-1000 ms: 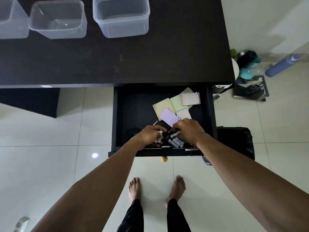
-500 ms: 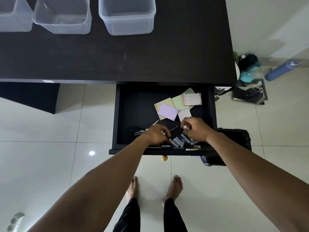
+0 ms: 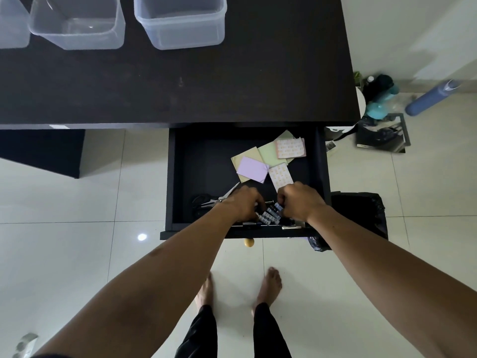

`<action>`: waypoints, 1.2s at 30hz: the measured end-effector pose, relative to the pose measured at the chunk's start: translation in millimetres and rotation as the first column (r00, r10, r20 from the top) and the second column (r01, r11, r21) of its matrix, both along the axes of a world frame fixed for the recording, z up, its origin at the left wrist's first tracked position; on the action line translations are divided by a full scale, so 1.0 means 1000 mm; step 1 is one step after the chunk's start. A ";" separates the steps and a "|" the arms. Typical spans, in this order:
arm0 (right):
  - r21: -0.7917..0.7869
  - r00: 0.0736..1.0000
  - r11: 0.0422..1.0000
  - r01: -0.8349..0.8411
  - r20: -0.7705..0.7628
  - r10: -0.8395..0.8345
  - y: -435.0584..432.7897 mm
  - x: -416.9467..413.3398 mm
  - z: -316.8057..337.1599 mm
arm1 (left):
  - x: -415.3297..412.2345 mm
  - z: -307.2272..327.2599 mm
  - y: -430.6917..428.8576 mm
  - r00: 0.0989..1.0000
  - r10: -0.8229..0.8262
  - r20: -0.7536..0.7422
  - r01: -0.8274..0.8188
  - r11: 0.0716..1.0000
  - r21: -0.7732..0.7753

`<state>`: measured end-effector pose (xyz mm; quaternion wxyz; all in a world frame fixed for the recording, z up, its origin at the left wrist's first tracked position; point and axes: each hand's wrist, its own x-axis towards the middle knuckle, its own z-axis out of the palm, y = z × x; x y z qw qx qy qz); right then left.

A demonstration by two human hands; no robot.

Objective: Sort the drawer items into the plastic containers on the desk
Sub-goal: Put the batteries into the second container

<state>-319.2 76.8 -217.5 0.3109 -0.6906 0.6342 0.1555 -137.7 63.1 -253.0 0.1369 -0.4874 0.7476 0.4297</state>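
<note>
Far beyond the hands, three clear plastic containers stand on the desk (image 3: 258,73): left container (image 3: 11,27), middle container (image 3: 77,24), right container (image 3: 180,21), nothing visible inside. In the open drawer (image 3: 196,177), the left hand (image 3: 245,204) and right hand (image 3: 300,201) curl around batteries (image 3: 269,214) between them; their print is unreadable. Scissors (image 3: 219,198) lie just left, paper notes (image 3: 268,158) just beyond.

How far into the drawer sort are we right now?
Early. Done: nothing visible; the containers on the desk look empty. In hand: left hand and right hand are gathering batteries at the drawer front. Left: paper notes, scissors, small front-edge items.
</note>
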 end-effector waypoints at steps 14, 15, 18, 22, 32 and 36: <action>0.063 0.926 0.967 0.247 0.280 -0.254 -0.002 0.001 -0.003 | 0.038 0.006 0.000 0.985 0.117 -0.124 -0.115 0.993 0.024; 0.097 0.856 0.931 0.353 0.368 -0.363 -0.002 0.002 -0.001 | 0.043 0.009 0.000 0.953 0.247 -0.177 -0.233 0.967 0.101; 0.239 0.628 0.799 0.551 0.512 -0.586 -0.005 0.005 0.011 | 0.055 0.024 0.001 0.709 0.663 -0.240 -0.534 0.727 0.430; 0.442 0.486 0.684 0.581 0.486 -0.726 -0.011 0.011 0.021 | 0.063 0.036 0.007 0.436 0.869 -0.235 -0.563 0.467 0.682; 0.215 0.741 0.857 0.468 0.433 -0.513 -0.002 0.024 -0.001 | 0.069 0.034 0.012 0.262 0.933 -0.245 -0.409 0.337 0.848; 0.095 0.832 0.929 0.358 0.419 -0.363 0.003 0.025 -0.012 | 0.071 0.036 0.012 0.263 0.940 -0.218 -0.416 0.315 0.853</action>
